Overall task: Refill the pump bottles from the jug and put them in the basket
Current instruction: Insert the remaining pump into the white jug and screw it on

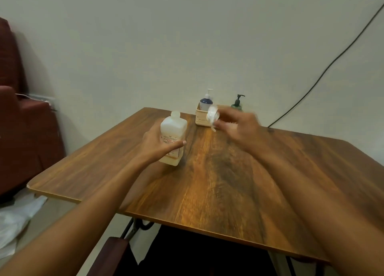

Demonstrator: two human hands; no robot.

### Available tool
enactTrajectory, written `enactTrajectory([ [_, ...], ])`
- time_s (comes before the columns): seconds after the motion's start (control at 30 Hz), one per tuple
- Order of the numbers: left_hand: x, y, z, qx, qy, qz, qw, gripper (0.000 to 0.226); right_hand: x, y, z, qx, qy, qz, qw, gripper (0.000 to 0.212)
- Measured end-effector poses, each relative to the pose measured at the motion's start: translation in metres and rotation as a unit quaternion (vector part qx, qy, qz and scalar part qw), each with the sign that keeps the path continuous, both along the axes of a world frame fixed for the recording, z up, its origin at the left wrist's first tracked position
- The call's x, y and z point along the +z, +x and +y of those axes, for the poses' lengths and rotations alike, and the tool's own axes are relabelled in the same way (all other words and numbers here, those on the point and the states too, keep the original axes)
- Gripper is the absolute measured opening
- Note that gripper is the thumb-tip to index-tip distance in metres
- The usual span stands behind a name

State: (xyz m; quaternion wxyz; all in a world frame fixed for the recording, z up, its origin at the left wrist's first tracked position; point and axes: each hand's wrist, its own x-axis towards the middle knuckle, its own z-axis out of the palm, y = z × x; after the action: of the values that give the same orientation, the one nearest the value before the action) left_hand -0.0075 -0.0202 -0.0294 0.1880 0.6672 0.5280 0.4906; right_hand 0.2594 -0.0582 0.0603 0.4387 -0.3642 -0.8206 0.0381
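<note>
Forearms [99, 196] span the table [228, 182], left hand [158, 147] wrapped round the uncapped jug [173, 130] mid-table (likely light, slick plastic, best gripped across its flat sides), blurred right hand [236, 128] pinching a white cap [213, 114] beside the basket [200, 121].

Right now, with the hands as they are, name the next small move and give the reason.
Probably set the cap down on the table, freeing the right hand that pinches it. The jug stands open, gripped by the left hand, and the green pump bottle, outside the basket, looks yet to be fetched and opened.
</note>
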Motion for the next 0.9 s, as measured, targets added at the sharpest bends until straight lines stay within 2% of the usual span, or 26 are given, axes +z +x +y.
enactTrajectory([
  [0.13,0.009,0.021,-0.005,-0.025,0.022,0.016,0.999,0.091,0.067,0.019,-0.010,0.030,-0.016,0.193,0.981,0.037],
  [0.27,0.016,0.044,-0.011,-0.064,0.036,0.009,0.997,0.091,0.103,0.028,-0.022,0.063,-0.021,0.291,0.954,0.041],
  [0.4,0.019,0.063,-0.014,-0.094,0.039,0.001,0.995,0.093,0.108,0.029,-0.023,0.062,-0.048,0.302,0.950,0.041],
  [0.57,0.020,0.075,-0.017,-0.120,0.046,0.000,0.992,0.111,0.101,0.033,-0.022,0.050,-0.065,0.292,0.953,0.041],
  [0.9,0.020,0.080,-0.021,-0.130,0.057,-0.003,0.990,0.104,0.078,0.029,-0.012,0.034,-0.112,0.266,0.957,0.039],
])
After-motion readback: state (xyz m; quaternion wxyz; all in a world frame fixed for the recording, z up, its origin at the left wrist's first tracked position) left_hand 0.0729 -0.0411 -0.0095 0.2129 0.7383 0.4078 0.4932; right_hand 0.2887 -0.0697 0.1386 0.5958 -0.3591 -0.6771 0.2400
